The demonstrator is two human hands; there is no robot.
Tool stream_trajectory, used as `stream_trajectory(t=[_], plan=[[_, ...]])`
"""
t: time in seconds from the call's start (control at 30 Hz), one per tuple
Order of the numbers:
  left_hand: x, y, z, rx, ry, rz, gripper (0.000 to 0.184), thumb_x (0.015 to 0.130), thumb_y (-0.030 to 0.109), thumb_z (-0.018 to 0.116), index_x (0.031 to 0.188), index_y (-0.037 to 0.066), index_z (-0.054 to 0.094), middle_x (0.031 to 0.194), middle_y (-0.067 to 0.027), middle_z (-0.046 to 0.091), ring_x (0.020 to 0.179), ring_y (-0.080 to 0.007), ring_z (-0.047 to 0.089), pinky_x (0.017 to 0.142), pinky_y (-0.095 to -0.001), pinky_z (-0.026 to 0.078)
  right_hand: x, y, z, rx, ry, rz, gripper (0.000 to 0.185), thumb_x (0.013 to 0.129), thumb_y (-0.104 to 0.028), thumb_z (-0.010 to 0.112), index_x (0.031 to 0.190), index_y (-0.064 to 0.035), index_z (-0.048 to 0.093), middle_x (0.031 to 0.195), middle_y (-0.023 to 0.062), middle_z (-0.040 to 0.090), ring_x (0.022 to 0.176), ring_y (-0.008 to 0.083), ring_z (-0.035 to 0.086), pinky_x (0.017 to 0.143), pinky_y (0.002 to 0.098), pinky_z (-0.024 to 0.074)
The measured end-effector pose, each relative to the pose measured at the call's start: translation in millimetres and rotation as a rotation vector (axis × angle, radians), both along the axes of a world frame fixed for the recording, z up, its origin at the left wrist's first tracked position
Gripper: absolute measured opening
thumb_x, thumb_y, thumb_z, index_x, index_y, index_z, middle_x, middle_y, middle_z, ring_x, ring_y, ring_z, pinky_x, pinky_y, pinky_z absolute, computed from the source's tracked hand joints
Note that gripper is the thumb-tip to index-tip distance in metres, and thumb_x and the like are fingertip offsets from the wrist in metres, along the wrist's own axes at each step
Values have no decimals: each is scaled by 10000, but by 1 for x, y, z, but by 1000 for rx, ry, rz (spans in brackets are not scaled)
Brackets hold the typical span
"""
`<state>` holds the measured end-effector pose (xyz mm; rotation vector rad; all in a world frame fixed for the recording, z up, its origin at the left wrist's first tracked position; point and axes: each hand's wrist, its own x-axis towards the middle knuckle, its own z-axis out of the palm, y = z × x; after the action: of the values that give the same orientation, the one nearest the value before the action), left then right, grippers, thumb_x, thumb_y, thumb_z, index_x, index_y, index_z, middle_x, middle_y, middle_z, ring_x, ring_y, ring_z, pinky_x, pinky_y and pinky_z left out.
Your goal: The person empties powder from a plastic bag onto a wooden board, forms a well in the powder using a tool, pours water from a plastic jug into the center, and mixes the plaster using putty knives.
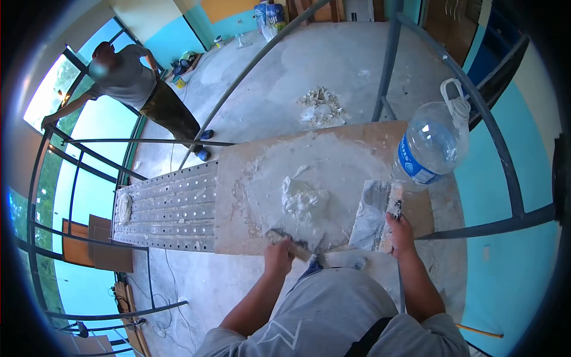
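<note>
My left hand [278, 257] is closed around a plaster-caked putty knife [300, 252], held low over the near edge of a brown board [235, 205]. Its blade is seen nearly edge-on. At the right, my right hand [401, 234] grips a wide plastering trowel [370, 215] by its edge; the flat face is smeared with white and grey plaster. Between the two tools, slightly farther away, a lump of wet white plaster [304, 199] sits on the board, with a thin smeared layer around it.
A large clear water bottle [431, 143] stands on the board's far right corner. Left of the board runs a perforated metal scaffold plank [169, 205]. Scaffold tubes [256, 59] surround me. A person [134, 77] stands beyond, at the left. Rubble [321, 107] lies on the floor.
</note>
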<state>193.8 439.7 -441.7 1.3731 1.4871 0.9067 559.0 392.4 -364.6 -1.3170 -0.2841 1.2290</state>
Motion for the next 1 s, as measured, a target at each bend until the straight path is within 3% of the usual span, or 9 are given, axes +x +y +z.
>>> stream_trajectory(t=[0.07, 0.13, 0.2, 0.4, 0.53, 0.6, 0.7, 0.87, 1.0], plan=[[10, 43, -3, -5, 81, -22, 180, 828, 163, 691, 950, 42, 637, 715, -107, 603, 722, -270, 631, 604, -395, 498, -7, 0, 5, 2, 20, 15, 277, 928, -199, 635, 1152, -42, 597, 1007, 23, 617, 902, 122, 565, 809, 307, 471], [29, 90, 43, -330, -283, 189, 206, 831, 179, 679, 965, 31, 632, 771, -171, 629, 751, -331, 638, 643, -424, 497, -10, 1, 14, 3, -24, 53, 260, 929, -205, 635, 1129, -43, 603, 987, 18, 613, 884, 117, 557, 801, 297, 462], [38, 126, 84, -380, -301, 250, 232, 834, 196, 666, 981, 20, 627, 826, -236, 655, 780, -391, 644, 682, -453, 497, -10, 0, 16, 1, -52, 78, 258, 929, -213, 636, 1121, -43, 607, 974, 15, 611, 877, 114, 549, 799, 292, 453], [70, 137, 166, 181, 556, -194, 312, 861, 251, 638, 1001, -22, 582, 875, -236, 669, 819, -375, 660, 704, -451, 496, -8, -7, 3, -53, -47, 83, 322, 925, -242, 641, 1169, -37, 599, 1002, 26, 613, 905, 124, 539, 820, 307, 443], [27, 116, 146, 33, 376, 118, 334, 854, 240, 663, 1017, -36, 570, 843, -168, 652, 753, -284, 642, 671, -428, 493, -5, -15, -5, -61, 17, 44, 343, 921, -234, 639, 1194, -33, 587, 1038, 38, 616, 929, 138, 555, 836, 316, 451], [-6, 98, 97, -186, -300, 285, 319, 855, 243, 677, 1000, -28, 593, 824, -113, 637, 718, -231, 618, 630, -402, 490, -1, -20, -12, -48, 37, 7, 339, 920, -223, 636, 1193, -30, 585, 1045, 42, 617, 934, 146, 566, 839, 320, 459], [-35, 86, 58, -296, -347, 368, 313, 852, 266, 685, 972, -17, 624, 853, -89, 632, 703, -208, 605, 611, -375, 495, 3, -26, -11, -25, 37, -41, 326, 920, -210, 633, 1185, -26, 586, 1041, 45, 618, 935, 154, 579, 839, 326, 470], [-60, 205, 17, -346, -100, 221, 372, 851, 307, 674, 1017, -25, 648, 888, -126, 650, 799, -236, 644, 687, -400, 521, 5, -29, -5, -44, 61, -26, 311, 924, -205, 629, 1177, -30, 587, 1035, 46, 616, 931, 152, 584, 836, 327, 475], [30, 261, 94, -233, 433, -252, 349, 835, 301, 654, 1075, 47, 637, 950, -181, 679, 882, -352, 657, 755, -472, 511, -8, -25, 6, -42, 56, -6, 304, 929, -216, 625, 1174, -39, 589, 1034, 40, 612, 933, 149, 575, 827, 330, 476]])
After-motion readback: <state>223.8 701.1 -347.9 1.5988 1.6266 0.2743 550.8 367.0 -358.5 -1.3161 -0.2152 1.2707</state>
